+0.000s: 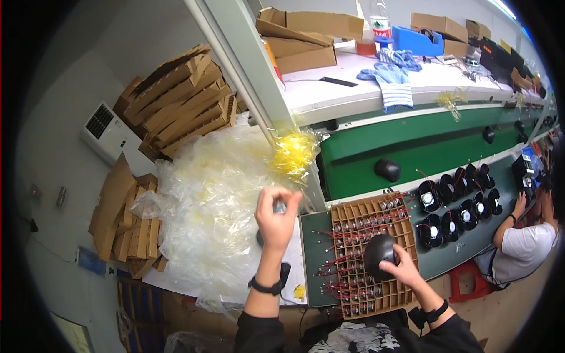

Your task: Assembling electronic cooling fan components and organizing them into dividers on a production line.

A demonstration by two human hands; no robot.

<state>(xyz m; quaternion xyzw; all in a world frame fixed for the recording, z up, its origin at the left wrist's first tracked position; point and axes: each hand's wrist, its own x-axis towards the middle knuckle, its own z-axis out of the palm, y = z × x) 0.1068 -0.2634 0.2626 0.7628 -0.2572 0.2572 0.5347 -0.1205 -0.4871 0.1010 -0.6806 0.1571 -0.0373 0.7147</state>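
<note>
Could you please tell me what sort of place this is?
Most likely a factory assembly line: a green conveyor belt carries black fans, a divided cardboard tray holds wired parts, and the right hand holds a black fan.

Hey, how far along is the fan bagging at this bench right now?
Done: several black fans already lie in rows by the green belt. In hand: the right hand holds one black fan over the divided cardboard tray, while the left hand is raised at the pile of clear bags, pinching something small. Left: the tray's cells look mostly filled with red-wired parts.
</note>
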